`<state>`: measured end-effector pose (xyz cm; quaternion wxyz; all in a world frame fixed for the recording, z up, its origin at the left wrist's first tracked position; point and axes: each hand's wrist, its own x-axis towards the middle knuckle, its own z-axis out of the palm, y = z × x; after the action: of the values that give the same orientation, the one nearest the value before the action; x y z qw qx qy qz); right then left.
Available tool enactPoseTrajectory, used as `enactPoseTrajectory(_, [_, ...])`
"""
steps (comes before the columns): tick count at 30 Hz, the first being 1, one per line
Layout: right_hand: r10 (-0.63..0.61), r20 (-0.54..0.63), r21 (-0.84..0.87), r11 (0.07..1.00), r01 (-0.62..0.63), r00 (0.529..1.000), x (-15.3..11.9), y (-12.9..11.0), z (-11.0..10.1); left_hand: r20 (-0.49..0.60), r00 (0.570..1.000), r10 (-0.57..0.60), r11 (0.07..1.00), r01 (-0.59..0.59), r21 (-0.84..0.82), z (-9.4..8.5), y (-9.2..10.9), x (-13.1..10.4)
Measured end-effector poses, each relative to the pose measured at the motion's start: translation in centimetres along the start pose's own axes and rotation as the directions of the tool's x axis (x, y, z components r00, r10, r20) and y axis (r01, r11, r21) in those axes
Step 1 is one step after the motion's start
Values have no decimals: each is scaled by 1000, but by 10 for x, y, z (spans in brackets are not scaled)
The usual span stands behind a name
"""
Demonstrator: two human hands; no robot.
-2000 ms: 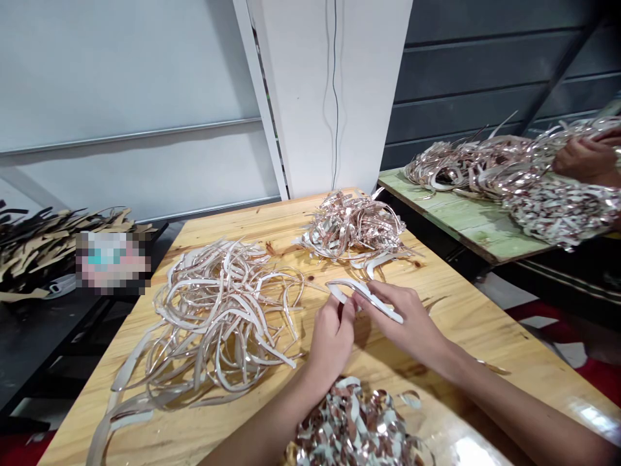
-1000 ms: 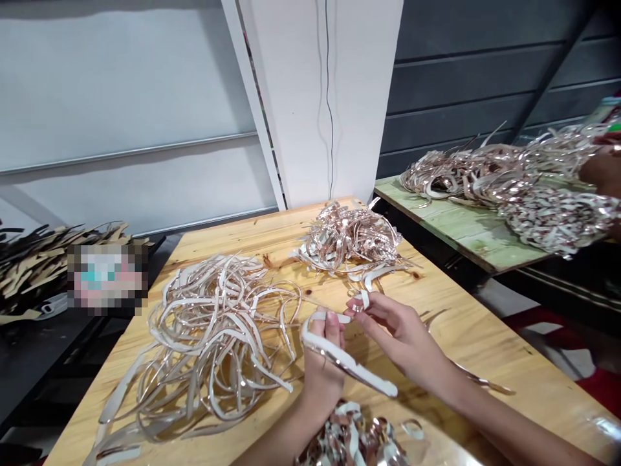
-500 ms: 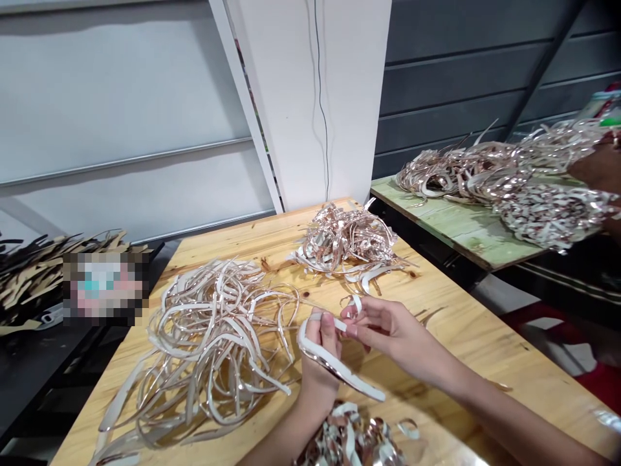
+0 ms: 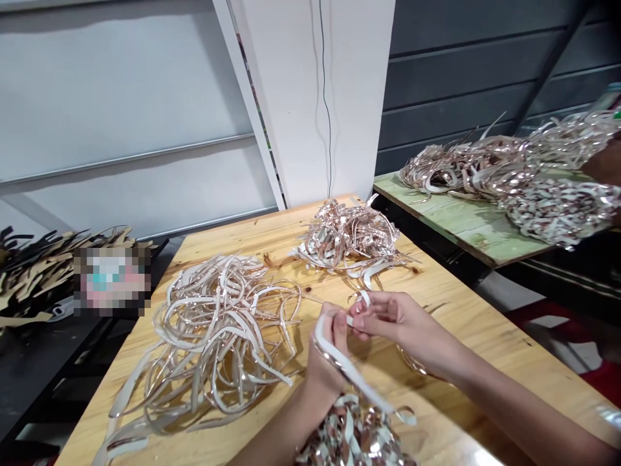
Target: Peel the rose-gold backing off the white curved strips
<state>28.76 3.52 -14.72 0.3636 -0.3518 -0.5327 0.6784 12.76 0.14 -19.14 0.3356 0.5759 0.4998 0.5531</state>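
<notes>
A white strip with a shiny rose-gold side [image 4: 352, 378] hangs in a curve from my left hand [image 4: 326, 353], which is closed on it with the thumb on top. My right hand [image 4: 402, 323] pinches the same strip close to the left thumb, and a small curl [image 4: 365, 298] stands above its fingers. Below my hands lies a bunch of short twisted white and rose-gold strips [image 4: 352, 433]. To the left spreads a loose heap of long curled strips [image 4: 218, 343]. Beyond my hands is a tangled rose-gold pile [image 4: 344, 236].
The wooden table [image 4: 466, 382] carries these piles. At right, a green-topped table [image 4: 456, 223] bears more shiny strips [image 4: 557, 207], with part of another person's arm [image 4: 606, 158] at the edge. Brown and black strips [image 4: 33, 275] lie on a dark table at left.
Both hands have shifted slightly right in view, still on the strip. Its hanging end has swung lower and right, and a thin shiny loop now shows below the right wrist.
</notes>
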Motion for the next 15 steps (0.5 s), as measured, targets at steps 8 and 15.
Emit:
enactPoseTrajectory(8, [-231, -210, -154, 967, 202, 950, 3, 14, 4, 74, 993, -88, 988, 97, -121, 6, -7, 4])
enactPoseTrajectory(15, [-244, -233, -287, 942, 173, 941, 3, 22, 0, 69, 993, -91, 996, 92, -11, 4, -3, 4])
